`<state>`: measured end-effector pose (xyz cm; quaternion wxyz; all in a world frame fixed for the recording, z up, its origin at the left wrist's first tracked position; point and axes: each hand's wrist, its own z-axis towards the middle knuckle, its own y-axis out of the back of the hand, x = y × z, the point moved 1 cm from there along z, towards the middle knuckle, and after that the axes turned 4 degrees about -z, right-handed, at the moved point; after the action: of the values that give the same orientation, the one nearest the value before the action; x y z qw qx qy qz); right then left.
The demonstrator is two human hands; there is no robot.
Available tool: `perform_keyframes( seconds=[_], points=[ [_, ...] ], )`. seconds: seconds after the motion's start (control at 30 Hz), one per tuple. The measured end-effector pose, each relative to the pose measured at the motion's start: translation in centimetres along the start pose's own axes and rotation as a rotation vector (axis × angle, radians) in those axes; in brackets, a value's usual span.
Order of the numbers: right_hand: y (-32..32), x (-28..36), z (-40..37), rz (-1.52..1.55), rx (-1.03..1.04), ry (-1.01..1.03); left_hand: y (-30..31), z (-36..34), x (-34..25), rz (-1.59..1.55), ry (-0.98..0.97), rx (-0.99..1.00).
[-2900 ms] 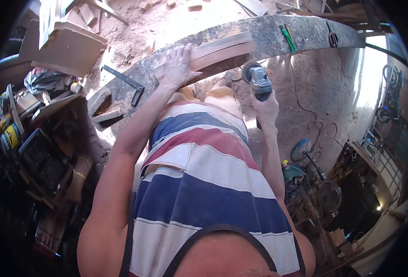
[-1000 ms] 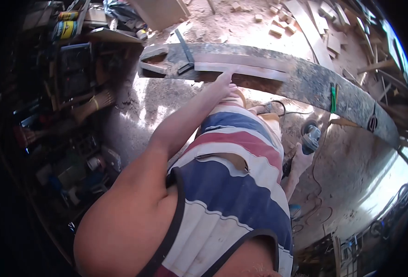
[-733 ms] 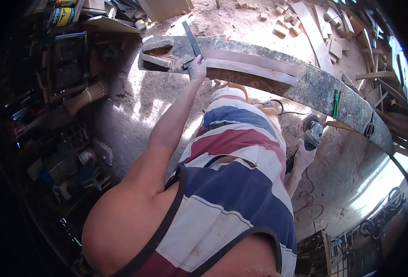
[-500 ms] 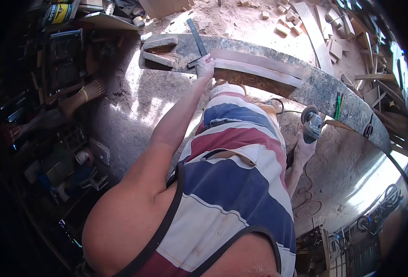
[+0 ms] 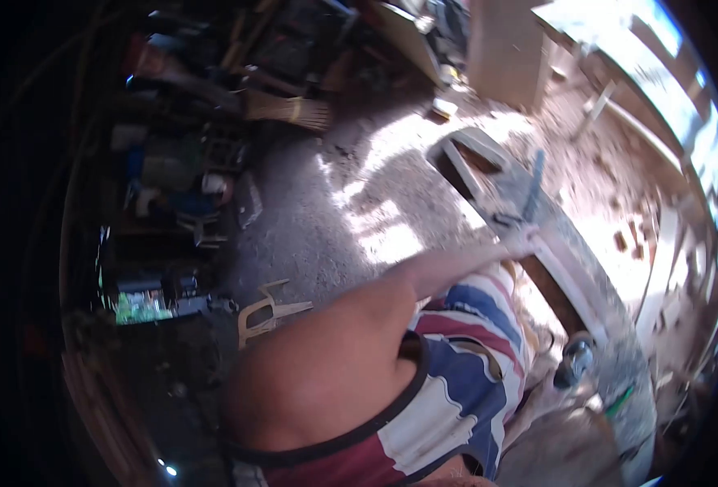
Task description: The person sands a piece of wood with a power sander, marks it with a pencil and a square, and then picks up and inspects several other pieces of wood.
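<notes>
My left hand (image 5: pixel 523 240), blurred, is closed on the near end of a pale wooden board (image 5: pixel 568 284) lying along the curved workbench (image 5: pixel 596 268). Just beyond that hand, a dark metal bar (image 5: pixel 534 185) crosses the bench, possibly part of a clamp or square. My right hand (image 5: pixel 547 396) grips an angle grinder (image 5: pixel 575 362) beside the other end of the board. Whether the grinder's disc touches the board cannot be made out. A green tool (image 5: pixel 620 402) rests on the bench past the grinder.
Small wood blocks (image 5: pixel 637 239) and long offcuts (image 5: pixel 659 268) lie on the ground beyond the bench. A pale cut-out wooden piece (image 5: pixel 268 312) and a straw broom (image 5: pixel 294 112) are at the left. A large panel (image 5: pixel 505 57) stands at the top.
The view has swung left, so the bench and both hands appear farther right and lower. My left hand stays at the board's end, and the grinder is now nearer the board.
</notes>
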<state>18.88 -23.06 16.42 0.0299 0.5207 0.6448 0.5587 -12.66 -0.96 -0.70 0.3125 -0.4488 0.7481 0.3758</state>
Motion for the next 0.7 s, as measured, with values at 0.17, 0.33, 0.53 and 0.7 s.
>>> perform_keyframes(
  seconds=[0.17, 0.33, 0.53, 0.7],
  points=[
    [-1.9, 1.4, 1.0, -0.02, 0.064, 0.116, -0.9, -0.2, 1.4, 0.06, -0.156, -0.059],
    [-2.8, 1.7, 0.8, -0.015, 0.107, 0.202, -1.0, -3.1, 3.5, 0.06, -0.106, -0.11],
    [-2.8, 0.3, 0.7, -0.01, 0.141, 0.271, 0.5, -7.5, 8.5, 0.201, -0.219, -0.18],
    [-0.2, -2.8, 0.2, 0.02, 0.153, 0.212, -0.1, -8.7, 10.8, 0.283, -0.243, -0.247]
  ],
)
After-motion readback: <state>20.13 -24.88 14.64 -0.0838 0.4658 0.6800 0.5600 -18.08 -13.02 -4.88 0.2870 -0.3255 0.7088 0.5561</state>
